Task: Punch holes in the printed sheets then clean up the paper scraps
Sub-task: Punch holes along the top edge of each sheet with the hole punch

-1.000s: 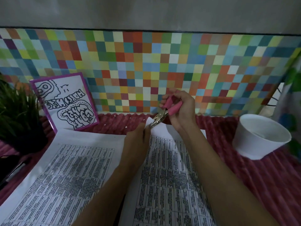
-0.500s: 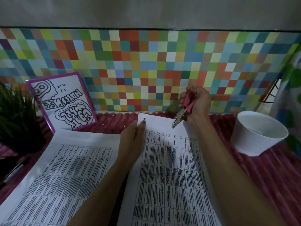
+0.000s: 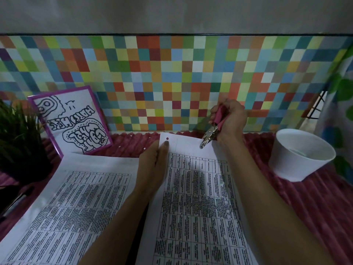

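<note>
- Hidden or unclear: the table text on both printed sheets is too small and dim to read; the near ends of both sheets run off the bottom of the view; a dark pen-like object [image 3: 13,204] at the bench's left edge cannot be told for certain.
- Right hand [image 3: 230,119]: fingers curled tight around the pink handles of a single-hole punch [image 3: 211,131], gripping it above the far edge of the bench; the metal jaw points down and left, its tip at the top margin of the right printed sheet [image 3: 198,197]. Whether the jaw bites the paper cannot be told.
- Left hand [image 3: 152,169]: flat, fingers together, pressing down on the left margin of the right printed sheet, fingertips near its far left corner.
- Punched hole [image 3: 167,138]: one round hole in that corner, just beyond the left fingertips and well left of the punch tip.
- Left printed sheet [image 3: 76,203]: lies flat beside the first, toward the bench's left side, its inner edge under the left forearm.
- Paper scraps [image 3: 144,148]: a few small white dots on the red ribbed bench cover [image 3: 315,207], near the far edge beyond the left sheet.
- White bowl [image 3: 299,155]: stands at the right side, apart from the sheets; contents indistinct.
- Framed drawing [image 3: 70,121] leans on the chequered back wall [image 3: 172,77]; a green plant [image 3: 17,134] stands at the far left.
</note>
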